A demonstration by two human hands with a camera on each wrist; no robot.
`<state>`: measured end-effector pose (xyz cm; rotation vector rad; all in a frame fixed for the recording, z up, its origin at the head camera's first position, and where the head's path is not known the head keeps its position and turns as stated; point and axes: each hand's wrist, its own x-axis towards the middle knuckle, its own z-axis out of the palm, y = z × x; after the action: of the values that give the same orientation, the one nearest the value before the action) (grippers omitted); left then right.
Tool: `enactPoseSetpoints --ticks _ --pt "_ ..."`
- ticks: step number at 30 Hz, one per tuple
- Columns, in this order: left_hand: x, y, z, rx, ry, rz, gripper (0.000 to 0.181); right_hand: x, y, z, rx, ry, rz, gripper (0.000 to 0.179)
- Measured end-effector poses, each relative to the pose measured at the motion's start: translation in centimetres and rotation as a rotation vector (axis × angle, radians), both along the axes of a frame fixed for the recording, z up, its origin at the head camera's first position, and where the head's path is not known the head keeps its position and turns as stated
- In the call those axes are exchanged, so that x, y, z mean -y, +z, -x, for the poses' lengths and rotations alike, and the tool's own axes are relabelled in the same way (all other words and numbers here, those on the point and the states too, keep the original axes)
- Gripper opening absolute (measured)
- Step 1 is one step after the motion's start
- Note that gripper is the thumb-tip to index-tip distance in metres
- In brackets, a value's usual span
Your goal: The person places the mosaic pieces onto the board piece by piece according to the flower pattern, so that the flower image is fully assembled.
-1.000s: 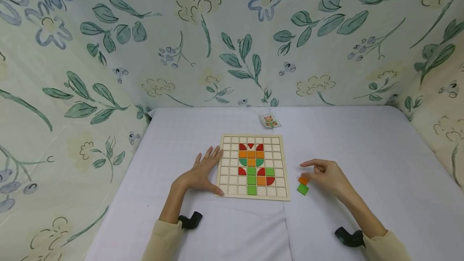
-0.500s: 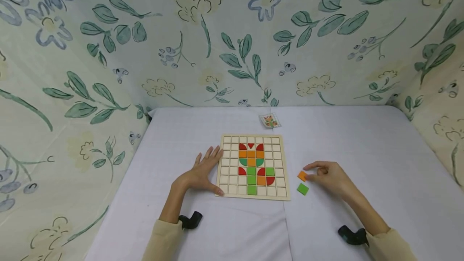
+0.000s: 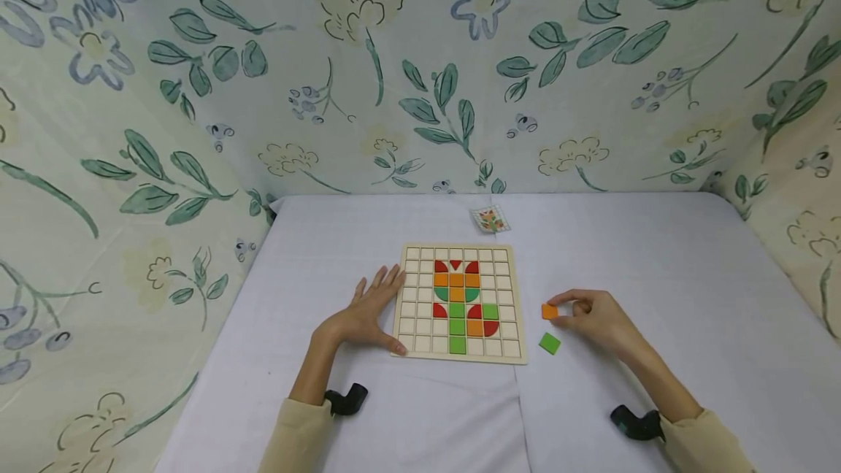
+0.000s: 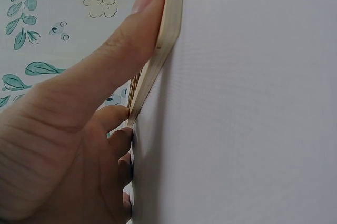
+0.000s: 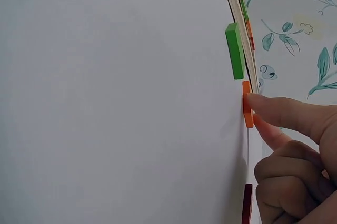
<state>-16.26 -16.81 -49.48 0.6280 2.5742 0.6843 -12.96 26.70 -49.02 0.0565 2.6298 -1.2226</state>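
A square wooden grid board (image 3: 417, 300) lies on the table, with red, orange and green tiles set in a flower pattern. My left hand (image 3: 360, 321) is spread against its left side, fingers at the edge and thumb (image 4: 126, 40) over the near left corner. To the right of the board my right hand (image 3: 596, 318) pinches a square orange tile (image 3: 548, 311) between thumb and index finger. The other fingers are folded in the right wrist view. A green square tile (image 3: 550, 343) lies just below the orange one, apart from it.
Beyond the board lies a small card (image 3: 490, 220) printed with a similar flower pattern. In the right wrist view a dark red piece (image 5: 247, 205) sits near the folded fingers. White cloth covers the table (image 3: 368, 232); floral fabric (image 3: 420, 57) hangs behind.
The right thumb and index finger have closed on the orange tile, turned it straighter and shifted it slightly away from the green tile. The left hand has stayed in place.
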Motion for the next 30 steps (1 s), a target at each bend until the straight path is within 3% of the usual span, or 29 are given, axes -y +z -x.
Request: enactPoseSetpoints --ticks 20,30 --pt "0.1 -0.1 0.1 -0.006 0.0 -0.001 0.141 0.0 -0.4 0.7 -0.008 0.045 -0.039 0.037" --pt "0.0 -0.1 0.0 -0.005 -0.001 0.002 0.141 1.6 0.6 1.1 -0.048 0.021 -0.028 0.032"
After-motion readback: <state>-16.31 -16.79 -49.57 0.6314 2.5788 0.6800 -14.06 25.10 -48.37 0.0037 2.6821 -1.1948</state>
